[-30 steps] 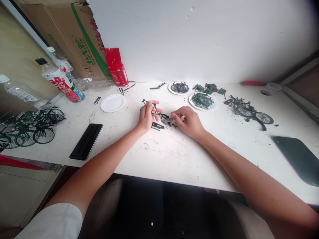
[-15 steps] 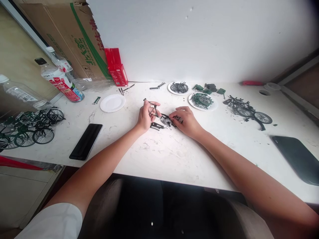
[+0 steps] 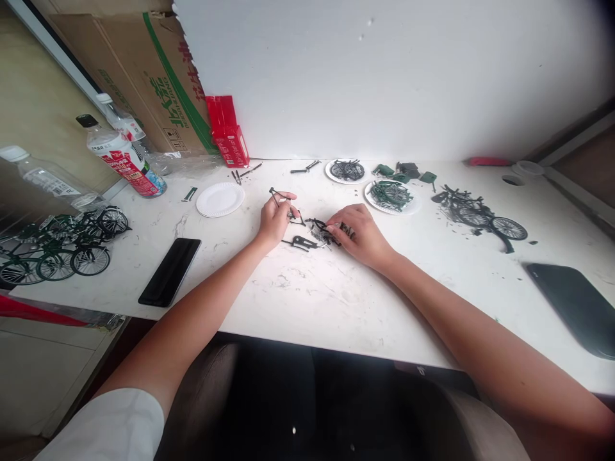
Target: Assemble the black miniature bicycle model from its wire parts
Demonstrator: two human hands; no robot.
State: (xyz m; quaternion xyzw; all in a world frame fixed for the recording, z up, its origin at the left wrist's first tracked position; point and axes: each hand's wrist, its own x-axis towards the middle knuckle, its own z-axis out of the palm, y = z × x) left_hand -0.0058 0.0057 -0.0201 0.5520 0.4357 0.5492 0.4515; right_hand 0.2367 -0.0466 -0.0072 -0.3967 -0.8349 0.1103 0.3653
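In my left hand [image 3: 275, 222] is a dark, thin miniature bicycle frame [image 3: 282, 197], pinched between closed fingers and raised a little above the table. My right hand [image 3: 358, 234] rests over a pile of small black and metal parts [image 3: 323, 232], its thumb and fingers pressed together at the pile's right side. Whatever those fingertips grip is too small to make out. Just below my left hand lies a flat black part [image 3: 303, 242] with a slot in it.
Several assembled miniature bicycles [image 3: 57, 253] stand at the left, near a phone [image 3: 170, 272] and bottles [image 3: 127, 163]. A white paper plate [image 3: 220, 200] lies behind my left hand. Farther back, one plate holds green parts [image 3: 391, 194], another black wheels [image 3: 348, 170]. Loose black bicycle parts [image 3: 473, 211] lie right.
My left hand has moved slightly left and turned, tilting the bicycle frame. My right hand stays at the pile of small parts. The whole view has shifted slightly.
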